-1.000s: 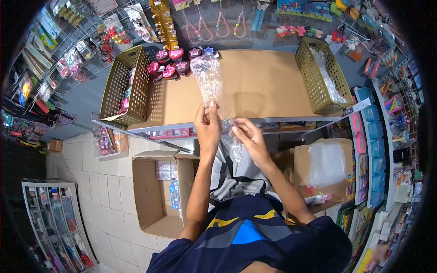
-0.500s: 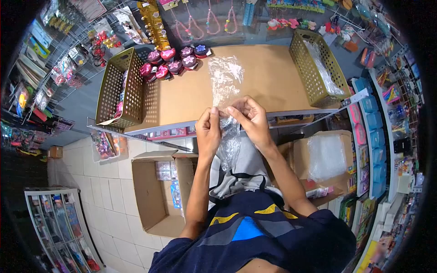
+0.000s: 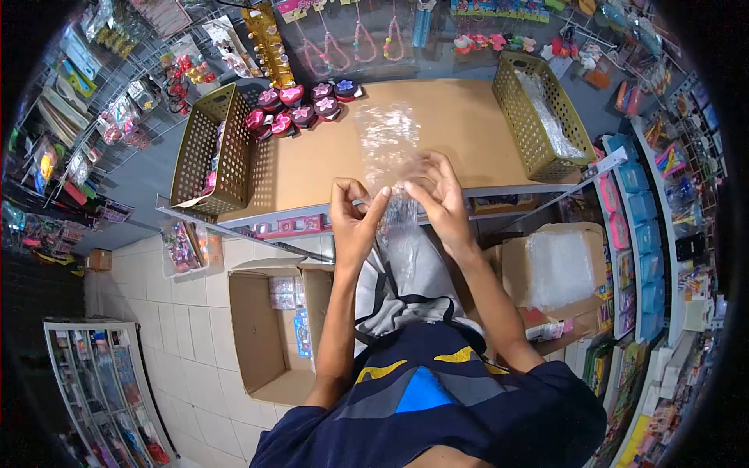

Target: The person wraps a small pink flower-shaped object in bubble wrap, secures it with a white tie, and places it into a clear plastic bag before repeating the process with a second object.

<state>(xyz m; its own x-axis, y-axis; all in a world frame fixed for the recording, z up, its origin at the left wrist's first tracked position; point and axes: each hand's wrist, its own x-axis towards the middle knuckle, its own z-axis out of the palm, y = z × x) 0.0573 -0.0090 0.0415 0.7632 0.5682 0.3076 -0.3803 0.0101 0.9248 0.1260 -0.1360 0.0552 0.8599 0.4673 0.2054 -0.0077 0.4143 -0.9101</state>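
A strip of clear plastic wrap [image 3: 388, 136] lies over the brown tabletop [image 3: 460, 117] and hangs past its front edge between my hands. My left hand [image 3: 357, 220] is at the strip's left side, thumb and fingers curled together at the plastic near the edge. Opposite it, my right hand [image 3: 441, 199] has its thumb against the plastic, with its fingers bent and partly blurred. Below my hands the lower part of the plastic hangs over my grey trousers. Dark round items with pink and purple flowers [image 3: 302, 117] sit on the table at the back left.
Olive perforated baskets stand at the table's left [image 3: 232, 160] and right [image 3: 546, 125] ends. An open cardboard box [image 3: 261, 335] is on the floor at left, and another box [image 3: 515, 273] with clear plastic packs is at right. Shelves and hanging goods surround the table.
My left hand has turned, its fingers spreading more, and the right hand has shifted slightly right. The hanging plastic has moved a little to the right.
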